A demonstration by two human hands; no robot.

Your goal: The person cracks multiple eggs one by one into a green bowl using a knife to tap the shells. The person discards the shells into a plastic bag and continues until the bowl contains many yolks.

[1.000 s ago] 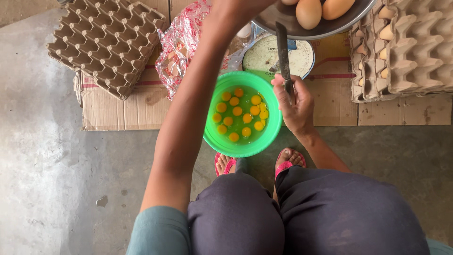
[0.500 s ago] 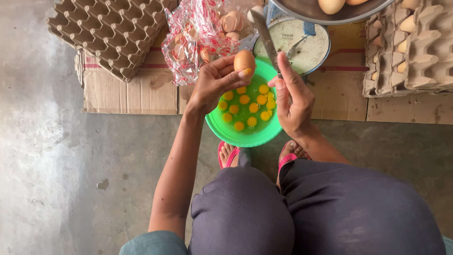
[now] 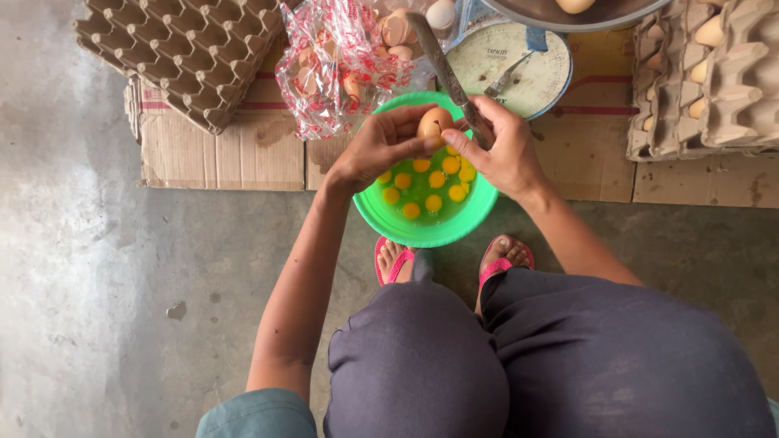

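Note:
My left hand (image 3: 377, 146) holds a brown egg (image 3: 434, 123) over a green bowl (image 3: 422, 231) that has several raw yolks in it. My right hand (image 3: 503, 150) grips a knife (image 3: 442, 61) whose blade points up and away; its thumb and fingers also touch the egg. The bowl sits on the floor just in front of my feet in pink sandals.
A clear bag of broken eggshells (image 3: 341, 65) lies behind the bowl. A round weighing scale (image 3: 519, 69) stands under a metal bowl of eggs (image 3: 568, 10). Empty egg trays (image 3: 187, 49) are stacked at the left, filled trays (image 3: 706, 73) at the right, on flattened cardboard (image 3: 219, 154).
My left hand reached to the metal bowl, came back with an egg and now holds it over the green bowl. My right hand with the knife has closed in on the egg.

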